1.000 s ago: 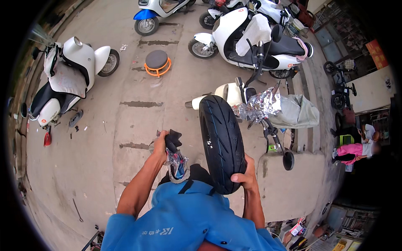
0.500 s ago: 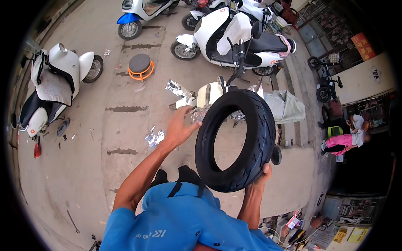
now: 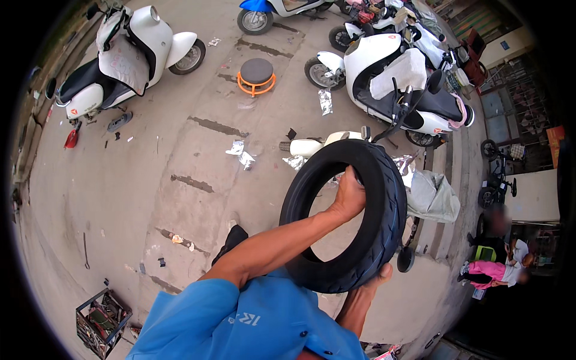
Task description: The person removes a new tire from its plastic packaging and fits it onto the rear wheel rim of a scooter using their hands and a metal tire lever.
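A black tyre (image 3: 295, 213) is held upright at a slant before me, over a cream scooter (image 3: 334, 137). My left hand (image 3: 349, 195) reaches across its opening, fingers wrapped on the inner edge at the upper right; the fingertips are partly hidden. My right hand (image 3: 378, 277) grips the tyre's lower right, thumb outward. Silver foil scraps (image 3: 242, 157) lie on the ground beyond the tyre, with another foil piece (image 3: 326, 102) farther back. Crumpled foil and a pale cover (image 3: 434, 195) are on the cream scooter, right of the tyre.
White scooters stand at the left (image 3: 139, 48) and back right (image 3: 378, 66). A grey stool with an orange frame (image 3: 257, 75) stands between them. A metal tool crate (image 3: 103, 321) is at lower left. People (image 3: 515, 261) are at the right edge, by concrete steps (image 3: 438, 240).
My left hand has let go of the crumpled wrapping, now in pieces on the ground, and moved right into the tyre's opening to grip it. The tyre turned to show its opening; the view shifted.
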Demonstrator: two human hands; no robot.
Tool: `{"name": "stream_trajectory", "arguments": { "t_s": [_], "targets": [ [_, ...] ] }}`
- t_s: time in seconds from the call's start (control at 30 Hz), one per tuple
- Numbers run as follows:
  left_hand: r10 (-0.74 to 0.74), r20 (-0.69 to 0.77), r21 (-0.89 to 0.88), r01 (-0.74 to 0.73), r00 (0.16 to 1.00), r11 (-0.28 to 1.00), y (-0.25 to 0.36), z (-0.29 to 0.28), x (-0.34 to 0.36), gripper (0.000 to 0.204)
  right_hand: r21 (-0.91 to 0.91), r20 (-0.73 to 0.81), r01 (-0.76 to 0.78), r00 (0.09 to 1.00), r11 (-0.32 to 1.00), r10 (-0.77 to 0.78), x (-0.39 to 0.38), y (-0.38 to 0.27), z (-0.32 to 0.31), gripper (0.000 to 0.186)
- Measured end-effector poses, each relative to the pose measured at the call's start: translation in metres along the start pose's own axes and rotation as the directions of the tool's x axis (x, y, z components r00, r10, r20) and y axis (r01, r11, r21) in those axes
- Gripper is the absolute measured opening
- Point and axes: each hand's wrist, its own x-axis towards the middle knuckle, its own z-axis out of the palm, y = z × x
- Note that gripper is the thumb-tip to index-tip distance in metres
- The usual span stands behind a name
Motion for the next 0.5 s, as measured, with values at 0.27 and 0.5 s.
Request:
{"name": "stream_trajectory", "arguments": {
  "t_s": [0.27, 0.5],
  "targets": [
    [0.164, 0.146, 0.193, -0.191, 0.975, 0.962, 0.014, -0.064, -0.011, 0.048, -0.262, 0.224, -0.043, 0.969, 0.964, 0.104, 0.027, -0.016, 0.015, 0.110],
    [-0.074, -0.045, 0.970, 0.061, 0.996, 0.235, -0.009, -0.161, -0.014, 0.119, -0.294, 0.254, -0.024, 0.962, 0.956, 0.102, 0.062, -0.030, 0.024, 0.105]
  ]
}}
